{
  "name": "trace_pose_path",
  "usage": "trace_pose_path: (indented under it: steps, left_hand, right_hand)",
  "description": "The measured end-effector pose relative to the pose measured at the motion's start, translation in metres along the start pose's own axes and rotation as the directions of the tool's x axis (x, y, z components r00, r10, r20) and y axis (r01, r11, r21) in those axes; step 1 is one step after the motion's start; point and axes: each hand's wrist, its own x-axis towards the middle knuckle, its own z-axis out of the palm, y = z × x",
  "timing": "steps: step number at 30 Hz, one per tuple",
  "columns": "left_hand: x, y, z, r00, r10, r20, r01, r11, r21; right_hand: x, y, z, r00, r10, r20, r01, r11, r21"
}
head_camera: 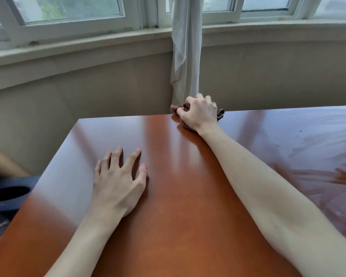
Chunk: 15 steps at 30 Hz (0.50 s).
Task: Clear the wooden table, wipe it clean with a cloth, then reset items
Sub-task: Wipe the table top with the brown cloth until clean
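- Right hand (198, 114) reaching far out to the table's far edge, at about 12 o'clock from the body, fingers curled tight around a bunched brown cloth (220, 113).
- Cloth mostly hidden beneath that fist; only small tufts peeking out at the hand's 9 and 3 o'clock, right on the far rim below the hanging white curtain (185, 56).
- Left hand (118, 182) spread flat with fingers splayed, gripping nothing, pressing on the wooden table (178, 226) at roughly 10 o'clock from the body, likely bracing the lean.
- Judging by the crumpling: soft, light, limp fabric, no stiffness of its own, shaped entirely by the grip. Probably slightly damp, given the streaky film over the table's 2 o'clock stretch, though impossible to confirm.
- Best held as a wad under the palm with fingers wrapped over the top, as now; a loose pinch at a corner likely to let it drag and unfold.
- Glossy, slick-looking tabletop, so little resistance to expect; firm downward pressure needed rather than strength.
- Wiping apparently under way, visible surface bare; a dark seat or bag (10, 194) off the table's 9 o'clock edge.
- Risk near the rim: cloth slipping over the far edge or snagging the curtain.
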Motion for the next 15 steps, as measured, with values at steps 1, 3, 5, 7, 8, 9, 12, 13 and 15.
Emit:
trace_pose_path:
  steps: [1,3,5,7,8,9,12,13,15]
  left_hand:
    - [-0.001,0.001,-0.001,1.0,0.0,0.002,0.0,1.0,0.002]
    - [-0.002,0.002,-0.003,1.0,-0.003,0.015,0.003,1.0,0.027]
    - [-0.002,0.005,-0.005,1.0,0.004,0.028,-0.006,0.997,0.078]
    - [-0.002,0.012,-0.01,0.999,0.009,0.041,-0.015,0.99,0.137]
    - [-0.002,0.017,-0.013,0.999,0.009,0.043,-0.016,0.987,0.159]
    - [-0.004,0.026,-0.016,0.999,0.019,0.038,-0.025,0.986,0.163]
    - [-0.017,0.065,-0.018,0.989,0.141,0.039,-0.144,0.984,0.1]
    - [-0.021,0.079,-0.018,0.98,0.189,0.059,-0.193,0.98,0.056]
    - [-0.028,0.103,-0.01,0.958,0.264,0.112,-0.267,0.964,0.015]
  right_hand:
    - [-0.015,0.0,-0.007,1.0,-0.019,0.005,0.019,1.0,0.011]
    - [-0.056,0.0,-0.026,0.996,-0.079,0.04,0.077,0.996,0.039]
    - [-0.107,0.004,-0.049,0.986,-0.149,0.076,0.144,0.987,0.065]
    - [-0.16,0.008,-0.075,0.979,-0.188,0.079,0.181,0.979,0.095]
    - [-0.187,0.01,-0.087,0.978,-0.198,0.072,0.19,0.976,0.107]
    - [-0.213,0.012,-0.099,0.976,-0.209,0.061,0.201,0.973,0.116]
    - [-0.29,0.025,-0.133,0.957,-0.291,0.007,0.287,0.949,0.132]
    - [-0.31,0.031,-0.143,0.945,-0.326,-0.014,0.325,0.937,0.131]
    - [-0.332,0.045,-0.155,0.931,-0.363,-0.035,0.365,0.923,0.122]
